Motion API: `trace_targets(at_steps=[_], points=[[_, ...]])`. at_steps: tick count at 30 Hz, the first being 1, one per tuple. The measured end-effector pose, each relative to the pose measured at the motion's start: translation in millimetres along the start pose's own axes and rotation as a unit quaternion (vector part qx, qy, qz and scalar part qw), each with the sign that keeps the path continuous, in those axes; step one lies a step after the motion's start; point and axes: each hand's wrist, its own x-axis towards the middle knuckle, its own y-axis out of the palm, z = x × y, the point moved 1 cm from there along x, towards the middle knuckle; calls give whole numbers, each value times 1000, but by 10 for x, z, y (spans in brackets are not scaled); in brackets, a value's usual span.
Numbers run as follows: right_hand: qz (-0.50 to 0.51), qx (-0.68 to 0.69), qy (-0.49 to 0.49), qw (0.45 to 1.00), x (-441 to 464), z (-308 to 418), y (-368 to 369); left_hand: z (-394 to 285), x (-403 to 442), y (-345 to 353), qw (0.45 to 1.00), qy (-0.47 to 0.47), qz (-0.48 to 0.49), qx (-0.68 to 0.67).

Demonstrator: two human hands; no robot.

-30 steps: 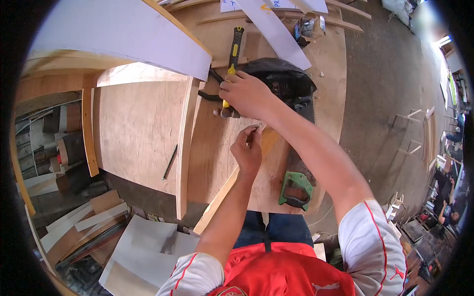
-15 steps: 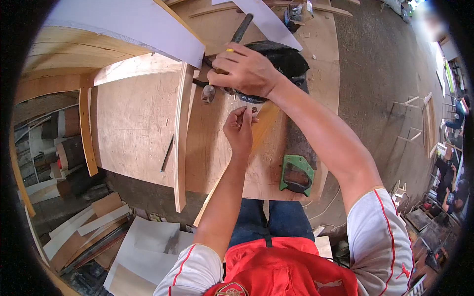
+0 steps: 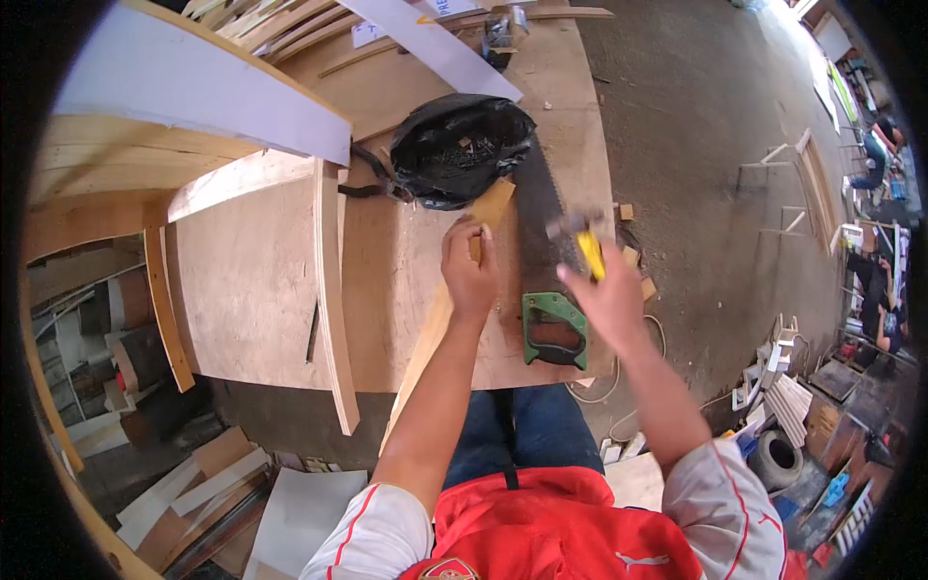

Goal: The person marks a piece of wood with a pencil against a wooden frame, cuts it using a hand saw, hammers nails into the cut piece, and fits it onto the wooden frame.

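My right hand (image 3: 614, 295) is closed around a hammer (image 3: 590, 253) with a yellow part on its handle; both are blurred and raised near the table's right edge. My left hand (image 3: 471, 269) has its fingers pinched together over a narrow wooden strip (image 3: 495, 201). Whatever sits between those fingertips is too small to make out. Just beyond it lies an open black plastic bag (image 3: 416, 159) with many nails (image 3: 462, 155) inside. A handsaw with a green handle (image 3: 530, 329) rests on the table between my hands, its dark blade (image 3: 537, 217) pointing away from me.
An upright plywood panel (image 3: 331, 290) and a white-faced board (image 3: 208, 82) form a wooden frame at left. A thin dark stick (image 3: 312, 332) lies within it. A white board (image 3: 435, 48) crosses the table's far end. Offcuts (image 3: 217, 474) lie on the floor, lower left.
My right hand has swung from above the black bag to the right and nearer me, hammer in hand. The bag's opening is now uncovered. The left hand stays pinched; the view has shifted.
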Motion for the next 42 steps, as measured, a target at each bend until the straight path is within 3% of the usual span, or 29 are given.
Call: trace_targets(at_steps=[1,5,9,15,21,27,30,33,36,42], points=[[22,-8,54,998,-234,-155,37,17,1,8,1000,1,-1,-5],[7,-59,103,993,-984,-413,255,19,-37,23,1000,21,-5,3],[-15,-88,160,983,-1103,-647,532,9,-39,32,1000,12,6,26],[-105,-14,81,991,-1014,-789,514,85,-57,29,1000,-12,17,-8],[-134,-84,-26,987,-322,-908,280,90,-95,51,999,-20,23,-8],[-103,-116,-53,986,538,-740,134,-14,-159,101,1000,5,29,0],[-99,-56,-8,993,684,-588,15,-78,-13,80,995,-72,65,25],[-161,39,-15,986,494,-632,65,-76,232,173,998,24,22,50],[-125,129,61,982,139,-609,65,-6,359,328,996,45,43,69],[-74,171,137,973,-398,-593,163,124,362,506,997,-10,79,23]])
